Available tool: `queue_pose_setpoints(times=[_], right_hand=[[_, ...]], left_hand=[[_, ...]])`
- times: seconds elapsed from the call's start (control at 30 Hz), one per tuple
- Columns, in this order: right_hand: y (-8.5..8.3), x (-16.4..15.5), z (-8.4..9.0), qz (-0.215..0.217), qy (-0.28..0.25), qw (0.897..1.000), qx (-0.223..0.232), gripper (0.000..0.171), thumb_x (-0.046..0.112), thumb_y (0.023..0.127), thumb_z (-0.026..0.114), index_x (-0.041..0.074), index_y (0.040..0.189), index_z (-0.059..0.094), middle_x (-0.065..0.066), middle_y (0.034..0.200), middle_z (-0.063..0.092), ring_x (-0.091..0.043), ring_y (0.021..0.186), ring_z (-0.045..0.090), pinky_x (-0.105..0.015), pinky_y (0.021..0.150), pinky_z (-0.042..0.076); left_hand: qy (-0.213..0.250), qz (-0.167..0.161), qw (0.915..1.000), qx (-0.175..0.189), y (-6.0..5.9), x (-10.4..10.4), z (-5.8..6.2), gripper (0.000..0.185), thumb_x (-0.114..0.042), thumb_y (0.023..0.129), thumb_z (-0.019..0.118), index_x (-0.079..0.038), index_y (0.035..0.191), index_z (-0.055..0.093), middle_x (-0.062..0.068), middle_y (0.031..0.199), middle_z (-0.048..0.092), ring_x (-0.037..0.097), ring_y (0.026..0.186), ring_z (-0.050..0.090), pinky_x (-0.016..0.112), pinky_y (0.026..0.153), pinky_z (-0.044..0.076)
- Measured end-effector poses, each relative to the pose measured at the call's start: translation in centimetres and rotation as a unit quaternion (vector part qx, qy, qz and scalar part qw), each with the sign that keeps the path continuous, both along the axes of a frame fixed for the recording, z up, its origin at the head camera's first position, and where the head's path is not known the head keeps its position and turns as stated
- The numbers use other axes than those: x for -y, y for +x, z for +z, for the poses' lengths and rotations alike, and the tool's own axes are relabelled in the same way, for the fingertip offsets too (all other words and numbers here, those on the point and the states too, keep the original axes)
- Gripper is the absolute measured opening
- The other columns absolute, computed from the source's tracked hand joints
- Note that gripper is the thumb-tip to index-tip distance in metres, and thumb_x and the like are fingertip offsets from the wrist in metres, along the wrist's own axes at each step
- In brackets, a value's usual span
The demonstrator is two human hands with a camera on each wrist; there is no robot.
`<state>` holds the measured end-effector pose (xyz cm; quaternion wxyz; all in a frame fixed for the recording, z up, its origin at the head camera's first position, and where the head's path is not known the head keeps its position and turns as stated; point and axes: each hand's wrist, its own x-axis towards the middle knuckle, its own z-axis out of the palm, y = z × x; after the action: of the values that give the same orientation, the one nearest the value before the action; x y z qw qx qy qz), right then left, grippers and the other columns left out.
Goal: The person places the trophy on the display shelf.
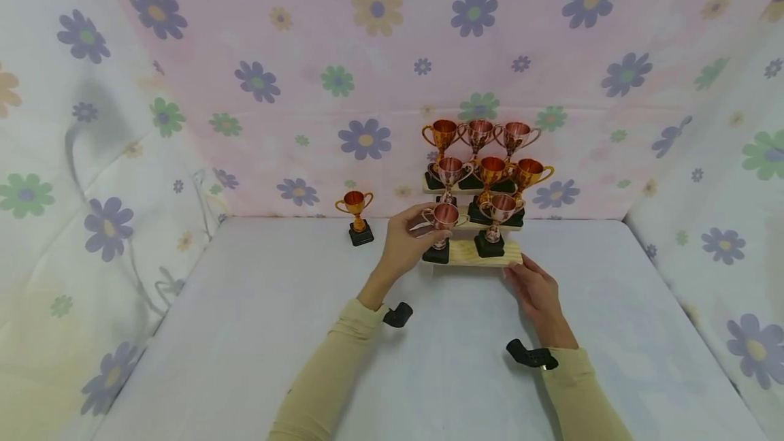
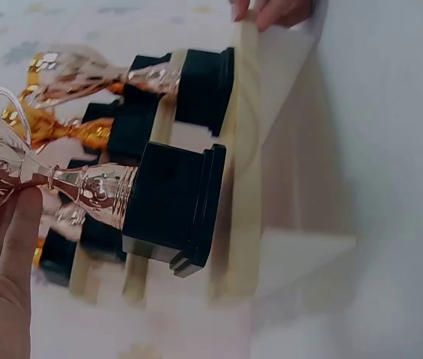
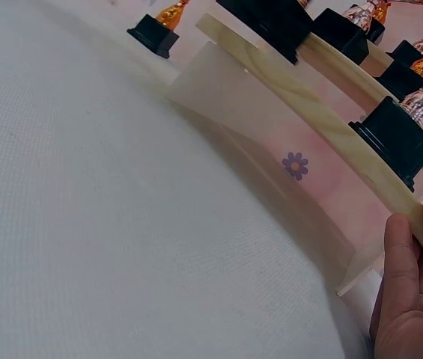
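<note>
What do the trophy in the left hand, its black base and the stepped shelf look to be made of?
The trophy cup looks like shiny copper-toned metal or metallised plastic; its mirror glints show in the left wrist view, which cannot settle which. Its black base looks like matte moulded plastic, with crisp stepped edges. The shelf looks like pale unfinished wood with faint grain; its front panel seems translucent plastic.

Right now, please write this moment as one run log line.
left hand: holds pink trophy on lowest step | right hand: steadies wooden stand at its right end | gold trophy: alone on table
</note>
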<state>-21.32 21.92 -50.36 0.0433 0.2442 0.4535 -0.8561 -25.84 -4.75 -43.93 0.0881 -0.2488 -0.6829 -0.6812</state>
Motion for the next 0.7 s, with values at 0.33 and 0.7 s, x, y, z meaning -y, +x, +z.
queue_pose_setpoints(times=[0.33,0.7], right_hand=[[0.0,0.1,-0.3,0.003,0.013,1.000,-0.007,0.067,0.004,0.102,0.059,0.010,0.161,0.028,-0.009,0.164,0.032,-0.009,0.119,0.058,-0.019,0.102,0.052],[-0.2,-0.1,-0.4,0.002,0.009,1.000,-0.005,0.065,0.006,0.103,0.057,0.011,0.161,0.029,-0.008,0.162,0.033,-0.012,0.123,0.055,-0.019,0.100,0.053]], left_hand=[[0.001,0.019,0.9998,-0.007,-1.1,-3.8,-0.9,0.049,0.000,0.082,0.083,0.001,0.128,0.067,0.021,0.114,0.066,0.032,0.102,0.071,0.030,0.088,0.061],[0.013,0.026,0.9995,-0.013,-1.8,-5.4,-1.4,0.047,0.001,0.083,0.082,0.001,0.128,0.066,0.022,0.116,0.066,0.034,0.104,0.070,0.034,0.088,0.062]])
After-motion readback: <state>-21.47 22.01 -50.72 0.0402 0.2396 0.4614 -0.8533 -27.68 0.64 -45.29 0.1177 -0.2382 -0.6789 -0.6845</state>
